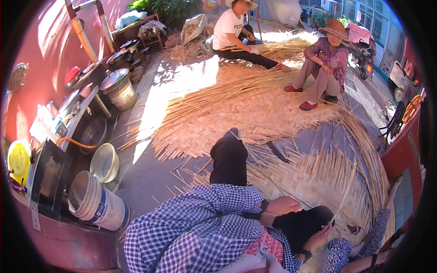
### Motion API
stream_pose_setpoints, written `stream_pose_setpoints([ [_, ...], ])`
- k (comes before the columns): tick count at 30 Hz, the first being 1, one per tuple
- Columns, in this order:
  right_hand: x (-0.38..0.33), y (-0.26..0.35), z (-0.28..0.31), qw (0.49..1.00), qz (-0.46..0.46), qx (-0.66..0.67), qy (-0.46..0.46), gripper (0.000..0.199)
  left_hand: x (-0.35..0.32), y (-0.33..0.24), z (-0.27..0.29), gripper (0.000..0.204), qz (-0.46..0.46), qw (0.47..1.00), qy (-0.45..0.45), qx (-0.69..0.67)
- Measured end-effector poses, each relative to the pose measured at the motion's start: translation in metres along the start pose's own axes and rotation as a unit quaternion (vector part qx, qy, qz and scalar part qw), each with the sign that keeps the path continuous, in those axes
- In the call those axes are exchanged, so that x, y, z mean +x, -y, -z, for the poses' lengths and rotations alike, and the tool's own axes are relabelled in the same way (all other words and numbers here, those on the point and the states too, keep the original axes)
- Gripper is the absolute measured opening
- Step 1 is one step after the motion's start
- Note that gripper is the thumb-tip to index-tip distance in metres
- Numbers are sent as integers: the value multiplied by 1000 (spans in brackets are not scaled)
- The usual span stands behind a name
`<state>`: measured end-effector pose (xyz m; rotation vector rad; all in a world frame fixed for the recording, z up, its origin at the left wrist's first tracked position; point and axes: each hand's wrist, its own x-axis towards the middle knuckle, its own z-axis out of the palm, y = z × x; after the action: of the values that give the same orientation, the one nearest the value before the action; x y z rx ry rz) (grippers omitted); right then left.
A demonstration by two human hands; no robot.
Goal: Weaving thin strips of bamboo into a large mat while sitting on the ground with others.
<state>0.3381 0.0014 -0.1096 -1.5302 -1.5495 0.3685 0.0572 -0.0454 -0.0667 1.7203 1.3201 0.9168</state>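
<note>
Weaving a split-cane mat on a courtyard floor, hands low at its near edge.

The woven mat [314,177] lies in front of the wearer, whose dotted sleeves enter at its near right corner. The right hand [397,182] reaches along the mat's right rim, too small to tell if it grips. The left hand is hidden. Beside it, a co-worker's hand [321,236] in a checked sleeve pinches a loose strip [342,200] near its lower end. The strips look light, springy and sharp-edged, so they are best held close to the weave to avoid whipping or splitting. Left of the mat stand stacked white buckets [98,204] with a blue band label, and further left a round yellow container [18,159].
</note>
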Motion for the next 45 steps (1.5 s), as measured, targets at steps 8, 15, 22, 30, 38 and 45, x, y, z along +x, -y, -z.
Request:
stream_pose_setpoints([
  [8, 0, 6, 4, 1000, -13, -14, 19, 33, -3, 1, 0, 42, -1, 1000, 29, -1],
  [15, -4, 4, 2, 1000, 10, -16, 5, 27, -4, -3, 1, 41, 11, 999, 26, -28],
  [22, -7, 24, -3, 995, 99, -28, 16, 20, 32, -7, -14, 40, 73, 927, -30, -366],
  [30, 0, 52, 13, 960, 241, -129, 66, 19, 55, 3, -41, 21, 62, 830, -34, -553],
  [38, 95, 57, 18, 950, 201, -210, 118, 25, 84, 58, 14, 21, 112, 770, -342, -527],
  [45, 127, 58, 54, 955, 105, -253, 110, 29, 75, 80, 16, 27, 134, 732, -381, -549],
])
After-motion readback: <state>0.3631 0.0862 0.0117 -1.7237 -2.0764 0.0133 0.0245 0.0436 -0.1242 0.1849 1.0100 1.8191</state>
